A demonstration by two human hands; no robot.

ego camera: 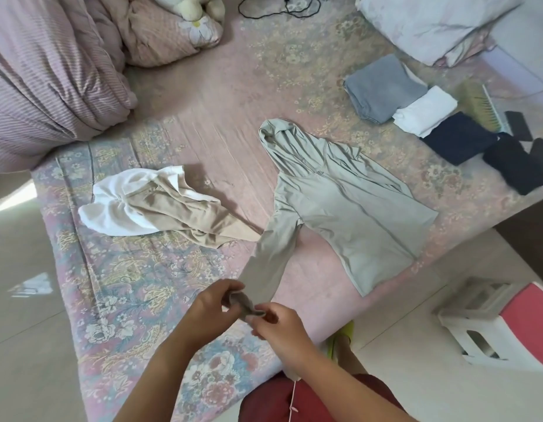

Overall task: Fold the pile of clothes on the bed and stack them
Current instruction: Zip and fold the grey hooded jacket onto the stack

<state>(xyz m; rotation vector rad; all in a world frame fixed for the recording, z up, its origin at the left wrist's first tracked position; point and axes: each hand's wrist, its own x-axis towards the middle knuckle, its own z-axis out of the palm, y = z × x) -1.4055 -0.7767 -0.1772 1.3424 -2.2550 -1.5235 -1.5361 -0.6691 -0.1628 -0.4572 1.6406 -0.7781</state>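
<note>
Fingers of left hand (210,309) and right hand (282,328) pinch hoodie (349,208) sleeve cuff (247,306), wrists close together

left hand (210,309), right hand (282,328), both pinching

Sage-green hoodie (340,196), floral pink bedsheet (136,287), striped pink quilt (51,71).

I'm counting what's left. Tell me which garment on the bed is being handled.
The grey-green hooded jacket: both the left hand and right hand pinch its sleeve cuff.
</note>
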